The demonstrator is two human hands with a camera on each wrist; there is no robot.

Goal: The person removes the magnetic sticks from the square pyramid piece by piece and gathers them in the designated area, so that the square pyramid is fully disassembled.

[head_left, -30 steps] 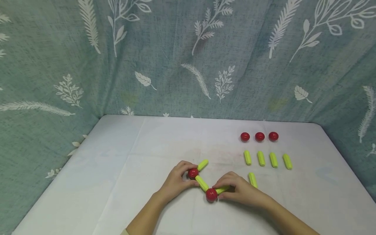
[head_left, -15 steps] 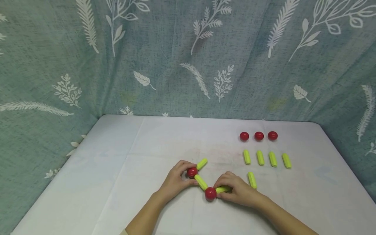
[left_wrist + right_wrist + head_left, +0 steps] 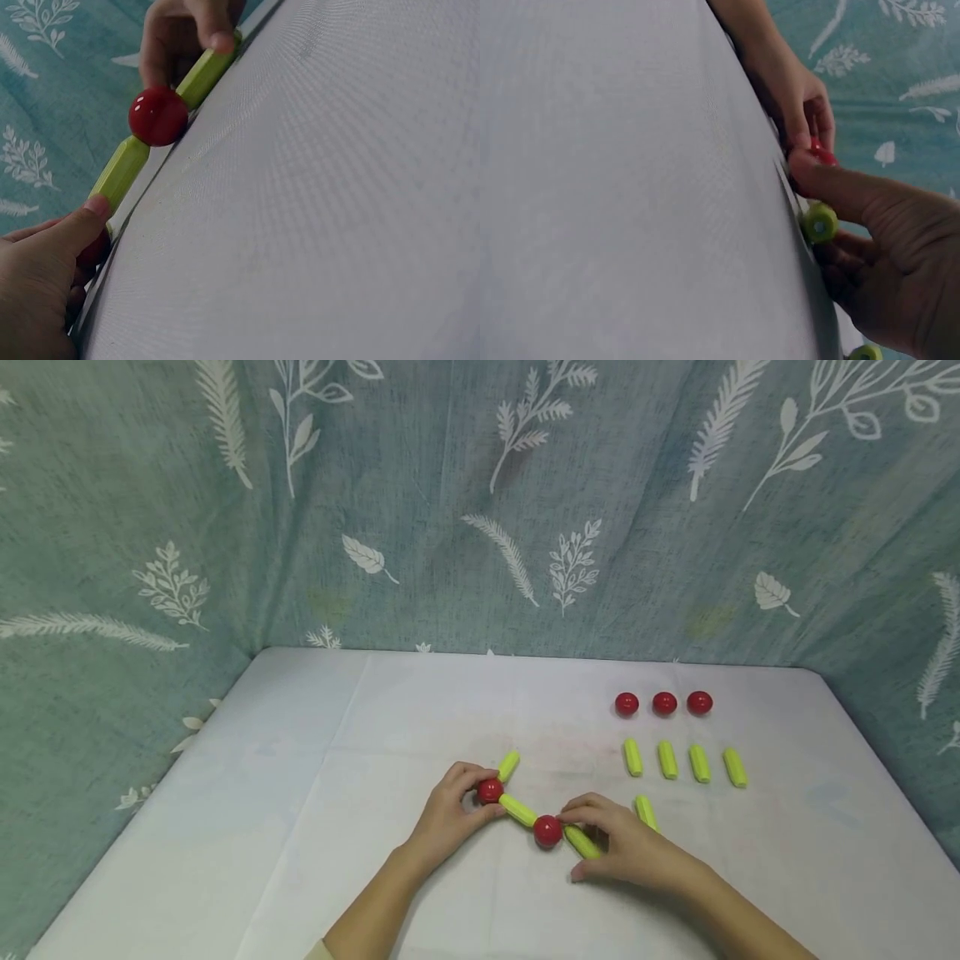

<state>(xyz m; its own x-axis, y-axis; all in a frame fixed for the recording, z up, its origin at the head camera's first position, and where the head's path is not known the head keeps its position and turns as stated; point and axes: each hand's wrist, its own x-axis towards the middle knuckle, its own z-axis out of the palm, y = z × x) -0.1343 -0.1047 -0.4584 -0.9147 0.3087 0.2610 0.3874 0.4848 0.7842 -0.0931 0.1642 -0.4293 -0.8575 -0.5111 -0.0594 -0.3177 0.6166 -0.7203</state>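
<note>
My left hand (image 3: 453, 810) pinches a red ball (image 3: 491, 791) between thumb and fingers. One yellow-green ribbed stick (image 3: 509, 766) points away from that ball, and a second stick (image 3: 517, 811) joins it to another red ball (image 3: 547, 832). From this second ball a third stick (image 3: 582, 842) runs toward the right, inside the spread of my right hand (image 3: 630, 847). The right index fingertip is right by the ball, and the thumb stands apart from the stick. In the right wrist view the stick's end (image 3: 820, 223) shows a small pale disc, between thumb and fingers.
Three red balls (image 3: 664, 703) stand in a row at the back right of the white-covered table (image 3: 375, 718). Several loose sticks (image 3: 667, 760) lie in front of them. Another stick (image 3: 646, 812) lies just behind my right hand. A leaf-patterned curtain (image 3: 420, 568) surrounds the far sides.
The chain has straightened: the second ball moved away from me and the third stick swung to point right and toward me. My right thumb has come away from that stick.
</note>
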